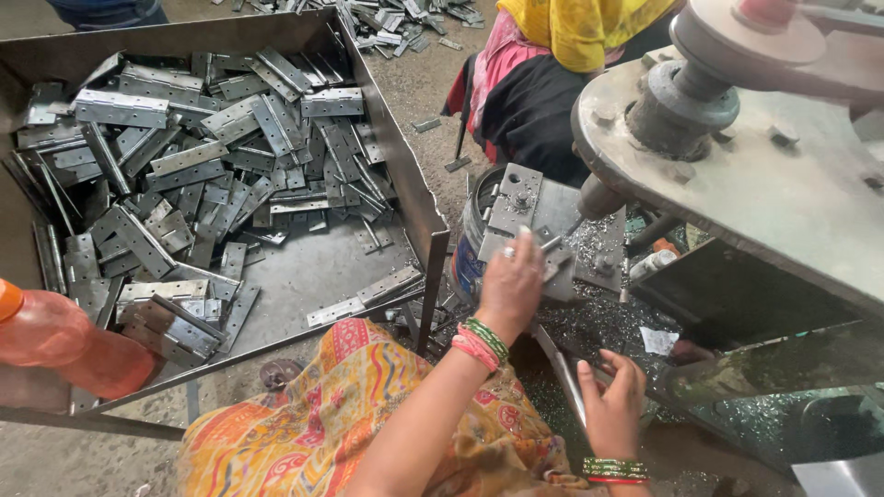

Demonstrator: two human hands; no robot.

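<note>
My left hand (509, 283), with green and pink bangles at the wrist, reaches forward onto a grey metal jig plate (521, 198) of a press machine. Its fingertips pinch a small metal hinge piece (553, 247) lying on the jig. My right hand (613, 398), also wearing bangles, is lower and nearer to me, beside a slanted metal strip (558, 366), among metal shavings. Its thumb is spread and its fingers curl over a dark edge; whether it grips anything is hidden.
A large metal tray (405, 175) on the left holds several flat hinge plates (184, 166). An orange plastic bottle (55, 339) lies at its near left corner. The machine's heavy grey body (737, 175) fills the right. Another person in yellow and pink (552, 46) sits behind it.
</note>
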